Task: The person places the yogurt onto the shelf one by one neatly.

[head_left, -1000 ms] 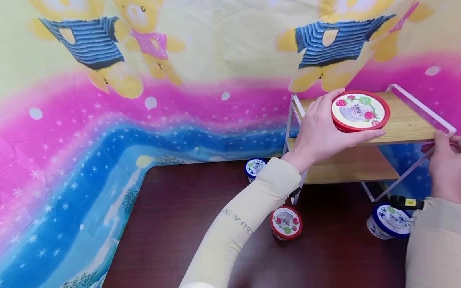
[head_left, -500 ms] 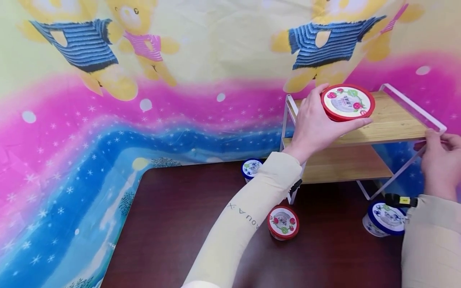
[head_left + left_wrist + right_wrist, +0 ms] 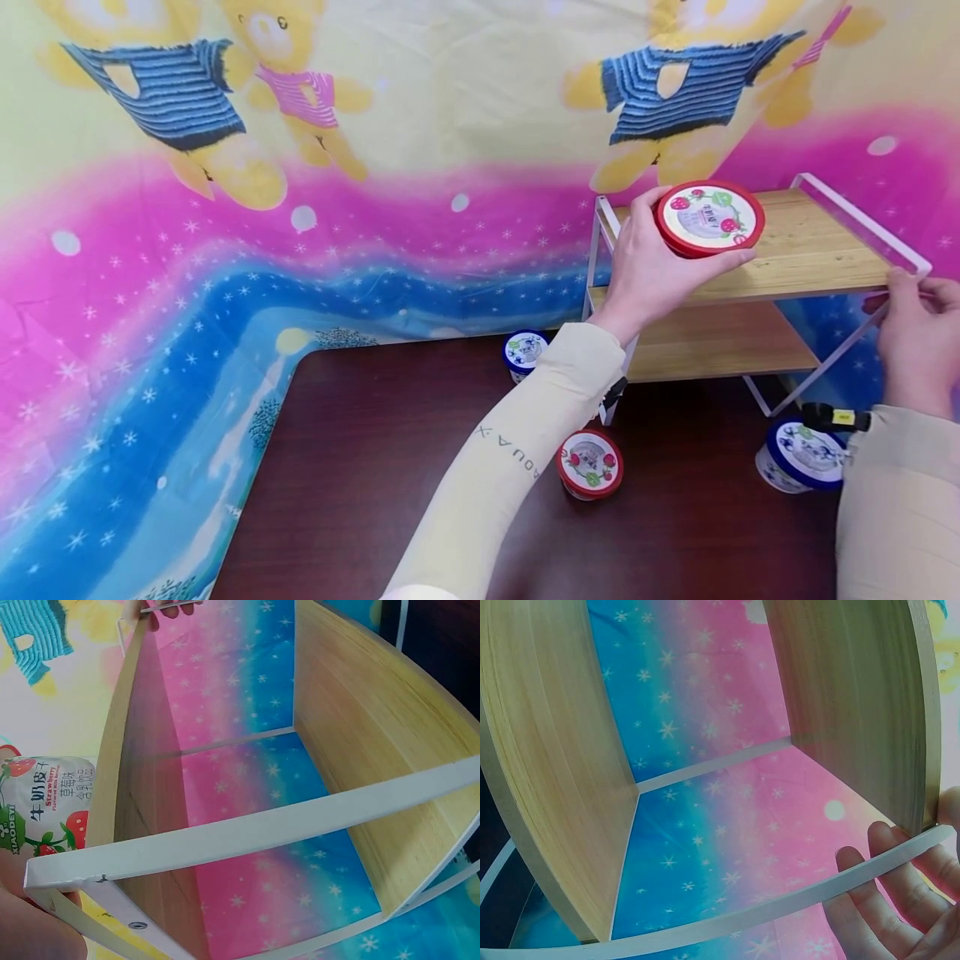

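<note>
My left hand (image 3: 656, 262) grips a red-lidded strawberry tub (image 3: 708, 218) at the left part of the rack's upper board. In the left wrist view, the strawberry tub (image 3: 52, 806) shows its printed side close against that board. My right hand (image 3: 918, 329) holds the front right corner of the two-tier shelf rack (image 3: 817, 242). Seen from the right wrist, the fingers (image 3: 892, 900) of that hand curl round the rack's white metal bar (image 3: 780, 906).
Another red-lidded tub (image 3: 590, 464) stands on the dark table (image 3: 360, 467) in front of the rack. One blue-lidded tub (image 3: 523, 354) is by the rack's left legs, another (image 3: 801, 454) near the right forearm. A bear-print cloth (image 3: 450, 100) hangs behind.
My left hand has carried the strawberry tub leftward over the upper board, dipping slightly at the end. My right hand keeps its hold on the rack's corner. The head view has shifted a little.
</note>
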A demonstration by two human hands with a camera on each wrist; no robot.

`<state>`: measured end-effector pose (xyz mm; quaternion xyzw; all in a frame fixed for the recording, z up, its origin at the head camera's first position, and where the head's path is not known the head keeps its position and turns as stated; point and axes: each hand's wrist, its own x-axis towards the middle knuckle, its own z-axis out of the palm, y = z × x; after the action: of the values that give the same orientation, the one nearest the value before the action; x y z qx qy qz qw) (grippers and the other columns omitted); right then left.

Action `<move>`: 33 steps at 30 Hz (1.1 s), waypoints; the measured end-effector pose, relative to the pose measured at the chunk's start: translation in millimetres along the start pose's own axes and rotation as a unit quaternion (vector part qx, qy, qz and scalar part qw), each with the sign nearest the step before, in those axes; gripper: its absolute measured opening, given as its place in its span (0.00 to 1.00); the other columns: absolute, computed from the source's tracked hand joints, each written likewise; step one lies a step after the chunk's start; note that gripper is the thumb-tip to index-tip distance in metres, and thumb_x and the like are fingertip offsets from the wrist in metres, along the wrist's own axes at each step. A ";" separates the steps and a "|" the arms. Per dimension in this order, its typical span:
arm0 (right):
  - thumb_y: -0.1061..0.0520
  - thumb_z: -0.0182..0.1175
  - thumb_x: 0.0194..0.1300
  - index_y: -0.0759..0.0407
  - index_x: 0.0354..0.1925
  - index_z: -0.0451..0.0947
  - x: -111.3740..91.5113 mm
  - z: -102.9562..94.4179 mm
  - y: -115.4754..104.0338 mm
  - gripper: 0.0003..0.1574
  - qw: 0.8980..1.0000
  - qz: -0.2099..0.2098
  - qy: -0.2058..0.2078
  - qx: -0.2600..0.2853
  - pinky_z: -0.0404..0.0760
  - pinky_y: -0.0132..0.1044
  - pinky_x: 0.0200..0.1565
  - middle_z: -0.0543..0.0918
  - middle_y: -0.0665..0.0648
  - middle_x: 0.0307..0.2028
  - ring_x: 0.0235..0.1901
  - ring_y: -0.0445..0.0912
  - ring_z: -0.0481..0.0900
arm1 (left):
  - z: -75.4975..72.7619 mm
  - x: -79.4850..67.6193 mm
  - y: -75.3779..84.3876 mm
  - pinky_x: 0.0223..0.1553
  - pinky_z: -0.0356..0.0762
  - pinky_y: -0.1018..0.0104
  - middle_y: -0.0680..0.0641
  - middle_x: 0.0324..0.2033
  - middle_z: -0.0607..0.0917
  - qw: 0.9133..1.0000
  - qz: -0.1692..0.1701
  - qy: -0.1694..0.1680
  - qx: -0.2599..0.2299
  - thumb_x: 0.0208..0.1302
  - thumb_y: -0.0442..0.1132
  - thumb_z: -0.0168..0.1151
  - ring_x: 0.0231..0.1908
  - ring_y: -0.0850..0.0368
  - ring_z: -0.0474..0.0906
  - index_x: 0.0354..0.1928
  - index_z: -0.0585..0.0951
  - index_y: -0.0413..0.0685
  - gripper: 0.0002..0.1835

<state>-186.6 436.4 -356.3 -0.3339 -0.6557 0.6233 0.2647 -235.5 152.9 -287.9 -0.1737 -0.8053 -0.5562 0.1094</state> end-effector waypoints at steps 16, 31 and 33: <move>0.39 0.60 0.72 0.38 0.42 0.73 -5.9 -0.3 -2.6 0.09 1.000 -0.006 0.002 0.020 0.72 0.16 0.28 0.81 0.36 0.29 0.28 0.30 0.78 | 0.5 1.1 2.1 0.41 0.76 0.79 0.66 0.57 0.71 0.999 -0.039 -0.001 -0.001 0.49 0.57 0.81 0.57 0.76 0.64 0.72 0.58 0.66 0.52; 0.39 0.62 0.70 0.40 0.42 0.74 -3.8 -0.4 -0.6 0.11 0.999 -0.015 0.006 0.044 0.73 0.16 0.29 0.82 0.37 0.30 0.28 0.30 0.79 | 0.5 7.5 6.9 0.43 0.78 0.77 0.67 0.57 0.72 0.996 -0.066 -0.013 0.053 0.49 0.61 0.79 0.56 0.74 0.66 0.72 0.59 0.68 0.52; 0.39 0.62 0.70 0.40 0.42 0.74 -2.8 -0.6 0.3 0.11 0.999 -0.013 0.005 0.043 0.73 0.16 0.29 0.82 0.38 0.30 0.28 0.31 0.79 | 0.5 8.1 7.7 0.43 0.78 0.77 0.67 0.57 0.72 0.996 -0.069 -0.016 0.052 0.49 0.61 0.79 0.56 0.74 0.66 0.72 0.59 0.68 0.52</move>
<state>-184.4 434.6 -356.4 -0.3172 -0.6311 0.6457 0.2902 -239.8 157.1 -278.4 -0.1203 -0.8450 -0.5167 0.0671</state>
